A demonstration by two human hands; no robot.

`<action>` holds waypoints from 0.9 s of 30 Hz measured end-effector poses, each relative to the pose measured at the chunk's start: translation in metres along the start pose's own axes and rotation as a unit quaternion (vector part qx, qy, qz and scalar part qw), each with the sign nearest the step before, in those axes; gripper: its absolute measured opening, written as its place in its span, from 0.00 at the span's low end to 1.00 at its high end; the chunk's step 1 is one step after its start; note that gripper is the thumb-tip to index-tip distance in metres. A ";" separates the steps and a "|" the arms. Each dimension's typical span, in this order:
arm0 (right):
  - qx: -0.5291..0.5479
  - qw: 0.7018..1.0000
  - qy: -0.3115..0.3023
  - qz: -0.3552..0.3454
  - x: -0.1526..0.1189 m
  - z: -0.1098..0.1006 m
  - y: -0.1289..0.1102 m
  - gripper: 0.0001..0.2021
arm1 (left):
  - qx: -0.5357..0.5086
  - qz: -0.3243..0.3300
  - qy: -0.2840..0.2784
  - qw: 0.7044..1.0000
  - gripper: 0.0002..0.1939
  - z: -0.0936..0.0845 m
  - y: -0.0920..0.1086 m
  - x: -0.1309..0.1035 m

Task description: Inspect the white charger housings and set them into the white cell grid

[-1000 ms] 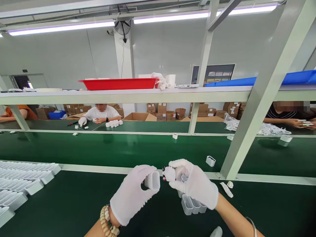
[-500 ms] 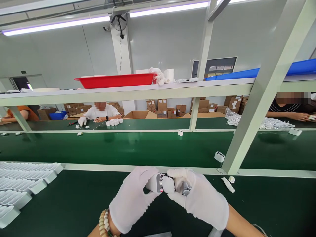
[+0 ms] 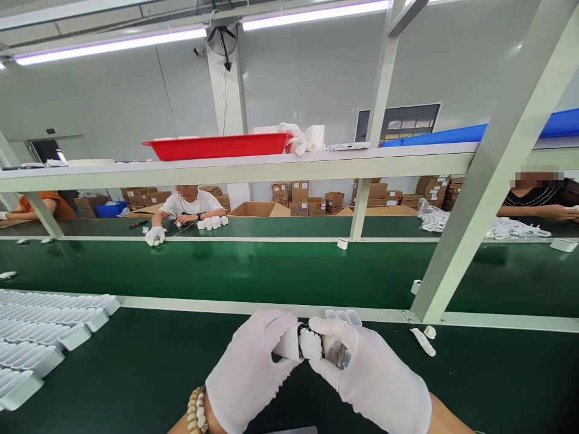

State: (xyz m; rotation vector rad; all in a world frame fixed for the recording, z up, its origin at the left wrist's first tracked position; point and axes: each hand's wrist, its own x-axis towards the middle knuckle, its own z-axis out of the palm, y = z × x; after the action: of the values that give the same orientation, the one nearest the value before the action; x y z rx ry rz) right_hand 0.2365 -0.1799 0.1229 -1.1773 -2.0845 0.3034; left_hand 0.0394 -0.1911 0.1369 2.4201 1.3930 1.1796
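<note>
A factory assembly hall, with a green conveyor belt (image 3: pixel 271 271) and stacked cardboard boxes (image 3: pixel 299 191).

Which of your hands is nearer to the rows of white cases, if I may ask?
Left. The left hand is to the right of the rows of white cases; the right hand is farther right, past the left.

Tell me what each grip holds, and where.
The left grip holds a white casing by its sides; the right grip holds a white piece near its right end, contact partly hidden.
</note>
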 end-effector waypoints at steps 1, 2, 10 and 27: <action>-0.003 1.000 -0.021 -0.006 0.001 0.000 0.003 0.06 | -0.004 -0.005 -0.001 1.000 0.16 0.000 0.001 0.000; -0.012 0.999 -0.042 -0.017 0.002 0.000 0.007 0.06 | -0.010 -0.011 0.000 1.000 0.16 0.000 0.001 0.000; -0.113 0.986 0.022 -0.124 0.003 0.011 0.013 0.16 | -0.089 -0.048 0.028 0.994 0.15 -0.003 0.010 -0.002; 0.053 0.953 -0.293 0.052 -0.055 -0.001 0.067 0.28 | -0.200 -0.258 0.000 0.945 0.19 0.072 -0.139 0.018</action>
State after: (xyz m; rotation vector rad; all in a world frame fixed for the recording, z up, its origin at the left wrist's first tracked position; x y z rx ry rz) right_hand 0.2989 -0.1884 0.0633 -1.2355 -2.4643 0.8957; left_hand -0.0032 -0.0784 0.0355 1.6460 1.4828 1.1743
